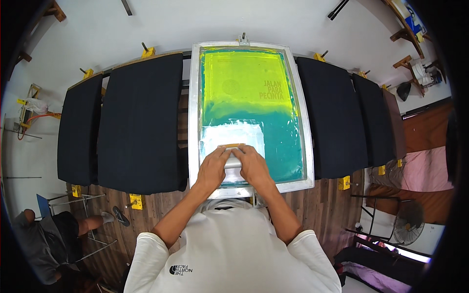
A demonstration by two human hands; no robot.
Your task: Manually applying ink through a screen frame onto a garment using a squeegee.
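My left hand (pixel 211 167) and right hand (pixel 253 167) grip a squeegee (pixel 233 163) with a silver handle and a yellowish blade. It rests on the lower part of a screen-printing screen (pixel 281 139), centred before me in an aluminium frame (pixel 308 161). The screen's upper part is coated fluorescent yellow-green and bears faint lettering; below that it is teal. A patch of white ink (pixel 234 131) lies around the squeegee and just beyond its blade. The underside of the screen is hidden.
Black-covered platens (pixel 139 122) flank the screen on both sides, with yellow clamps (pixel 344 182) at their ends. Another person (pixel 51 239) is at the lower left beside a metal stand (pixel 97 244). A standing fan (pixel 408 222) is at the lower right.
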